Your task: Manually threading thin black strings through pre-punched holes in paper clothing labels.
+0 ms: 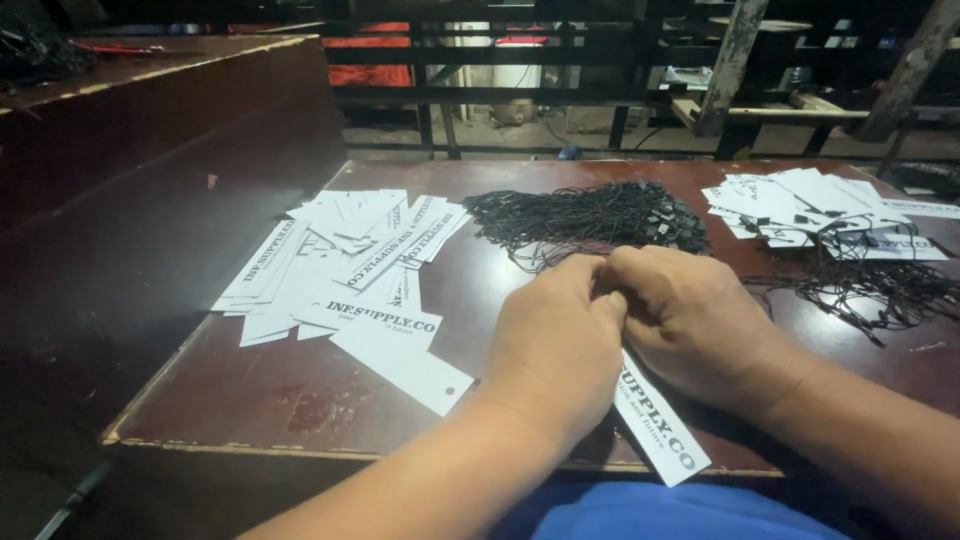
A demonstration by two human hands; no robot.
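Note:
My left hand [560,340] and my right hand [690,315] are pressed together over the table's near edge, fingers closed around a long white paper tag [655,425] with dark print. The tag sticks out below the hands toward me. Whether a black string is pinched between the fingertips is hidden. Just beyond the hands lies a heap of black strings with small plastic ends [590,220]. A loose spread of white printed tags [340,265] lies to the left of my left hand.
The dark red-brown table [300,400] has a raised wooden wall [150,200] on its left. At the far right lie white tags with black strings threaded on them [810,210] and loose strings [860,290]. Dark metal racks stand behind.

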